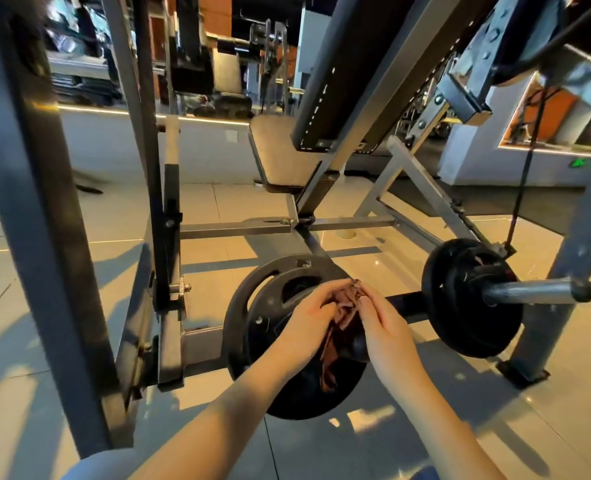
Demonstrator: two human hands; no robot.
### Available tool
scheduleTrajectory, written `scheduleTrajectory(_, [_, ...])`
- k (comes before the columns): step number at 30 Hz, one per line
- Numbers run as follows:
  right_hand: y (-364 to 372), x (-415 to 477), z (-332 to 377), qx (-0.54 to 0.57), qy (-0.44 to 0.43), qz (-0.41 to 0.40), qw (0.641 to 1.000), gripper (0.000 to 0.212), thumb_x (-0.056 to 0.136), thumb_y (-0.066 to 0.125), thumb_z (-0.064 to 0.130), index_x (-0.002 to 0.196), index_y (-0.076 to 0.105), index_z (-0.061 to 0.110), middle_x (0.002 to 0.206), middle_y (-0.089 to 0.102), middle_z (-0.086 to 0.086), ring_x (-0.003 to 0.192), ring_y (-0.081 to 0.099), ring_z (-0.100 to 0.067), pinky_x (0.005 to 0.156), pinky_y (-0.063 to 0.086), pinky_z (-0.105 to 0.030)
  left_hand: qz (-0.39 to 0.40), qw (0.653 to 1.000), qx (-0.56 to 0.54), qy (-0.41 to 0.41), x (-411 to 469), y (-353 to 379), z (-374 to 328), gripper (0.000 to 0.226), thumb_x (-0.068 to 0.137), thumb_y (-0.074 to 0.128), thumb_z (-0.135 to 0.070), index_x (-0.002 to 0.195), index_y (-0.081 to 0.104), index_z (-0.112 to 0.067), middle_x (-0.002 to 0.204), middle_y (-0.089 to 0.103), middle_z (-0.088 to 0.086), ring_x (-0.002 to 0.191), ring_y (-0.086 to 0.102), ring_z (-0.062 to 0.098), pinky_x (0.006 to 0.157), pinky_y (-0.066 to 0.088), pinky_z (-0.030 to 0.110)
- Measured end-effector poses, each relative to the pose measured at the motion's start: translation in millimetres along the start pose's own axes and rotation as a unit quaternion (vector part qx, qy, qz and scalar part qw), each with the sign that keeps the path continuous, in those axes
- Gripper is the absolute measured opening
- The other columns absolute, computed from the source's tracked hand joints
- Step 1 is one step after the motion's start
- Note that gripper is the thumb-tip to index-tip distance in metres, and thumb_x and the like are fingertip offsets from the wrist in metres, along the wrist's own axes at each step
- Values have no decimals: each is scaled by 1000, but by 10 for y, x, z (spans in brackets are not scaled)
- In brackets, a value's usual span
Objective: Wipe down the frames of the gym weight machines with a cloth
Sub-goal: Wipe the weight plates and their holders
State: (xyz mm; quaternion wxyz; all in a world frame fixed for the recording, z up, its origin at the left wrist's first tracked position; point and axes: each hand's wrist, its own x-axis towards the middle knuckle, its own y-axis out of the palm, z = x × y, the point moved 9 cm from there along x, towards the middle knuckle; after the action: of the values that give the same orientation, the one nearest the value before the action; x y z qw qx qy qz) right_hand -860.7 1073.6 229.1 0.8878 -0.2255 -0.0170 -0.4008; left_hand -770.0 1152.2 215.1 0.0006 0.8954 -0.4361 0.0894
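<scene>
A crumpled brown cloth (pixel 344 313) is bunched between both my hands, its tail hanging down over a black weight plate (pixel 270 303). My left hand (pixel 309 315) grips the cloth from the left, and my right hand (pixel 384 323) pinches it from the right. Both hands hover in front of the plate, low on the grey weight machine frame (pixel 45 188). The plate's hub is hidden behind my hands and the cloth.
A second black plate (pixel 467 299) sits on a steel peg (pixel 536 291) to the right. A slanted grey upright (pixel 578 244) stands far right, and a padded seat (pixel 280 154) lies behind. Tiled floor (pixel 495 410) spreads all around.
</scene>
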Motion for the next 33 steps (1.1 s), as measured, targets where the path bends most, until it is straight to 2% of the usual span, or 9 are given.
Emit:
scheduleTrajectory(4, [-22, 8, -102, 13, 29, -20, 999, 39, 104, 34, 31, 142, 43, 28, 132, 44, 16, 128, 40, -4, 115, 32, -35, 20, 1000, -1, 12, -19, 139, 19, 24, 101, 46, -28, 121, 55, -20, 117, 63, -5, 111, 58, 6, 99, 44, 25])
scheduleTrajectory(7, [13, 19, -164, -1, 28, -14, 1000, 40, 104, 31, 34, 141, 44, 28, 140, 46, 13, 131, 41, -6, 115, 33, -38, -12, 999, 35, -2, 147, 83, 175, 23, 101, 44, -18, 123, 53, -20, 123, 60, -2, 115, 54, 8, 103, 41, 25])
scheduleTrajectory(10, [39, -20, -185, -5, 43, -7, 999, 40, 105, 29, 32, 140, 45, 26, 142, 46, 8, 131, 40, -7, 115, 30, -33, -69, 996, 30, -56, 280, -56, 417, 38, 99, 42, -9, 133, 51, -23, 138, 51, 1, 128, 45, 15, 115, 32, 39])
scheduleTrajectory(12, [42, -59, -173, -17, 39, -2, 999, 41, 105, 28, 32, 142, 44, 24, 144, 44, 6, 133, 38, -8, 116, 29, -33, -82, 995, 21, -56, 247, -39, 461, 37, 97, 42, -9, 129, 55, -21, 138, 50, 0, 124, 46, 11, 114, 32, 34])
scheduleTrajectory(17, [56, -68, -214, -38, 25, 13, 999, 43, 104, 28, 34, 144, 40, 27, 150, 38, 10, 136, 32, -2, 118, 23, -28, -28, 999, 6, 15, 171, 91, 331, 27, 101, 41, -10, 113, 62, -21, 122, 59, 0, 114, 55, 6, 99, 41, 19])
scheduleTrajectory(22, [73, -46, -196, -43, 7, 13, 999, 41, 104, 28, 32, 142, 41, 29, 151, 36, 10, 140, 28, -4, 120, 21, -34, -91, 993, -58, -45, 261, -70, 568, 30, 101, 43, -12, 107, 58, -38, 131, 57, -2, 123, 50, 11, 113, 34, 36])
scheduleTrajectory(27, [82, -15, -226, -54, -18, 4, 998, 36, 103, 27, 33, 136, 39, 39, 150, 35, 15, 141, 26, -1, 120, 20, -35, -38, 997, -12, 64, 136, 147, 324, 27, 102, 39, -16, 116, 62, -18, 123, 61, -1, 114, 56, 5, 99, 43, 18])
scheduleTrajectory(31, [96, -21, -201, -41, -25, 10, 999, 36, 100, 25, 37, 133, 38, 41, 150, 35, 15, 142, 24, -2, 120, 20, -37, -104, 988, -95, -56, 311, -92, 732, 22, 104, 40, -18, 109, 55, -32, 128, 58, -2, 121, 51, 11, 110, 34, 29])
scheduleTrajectory(33, [95, -21, -206, -49, -30, 15, 998, 34, 102, 25, 35, 134, 38, 40, 148, 35, 16, 142, 23, -2, 120, 19, -36, -115, 987, -95, -51, 253, -80, 658, 27, 103, 40, -14, 103, 55, -37, 124, 58, -6, 119, 51, 10, 110, 34, 28])
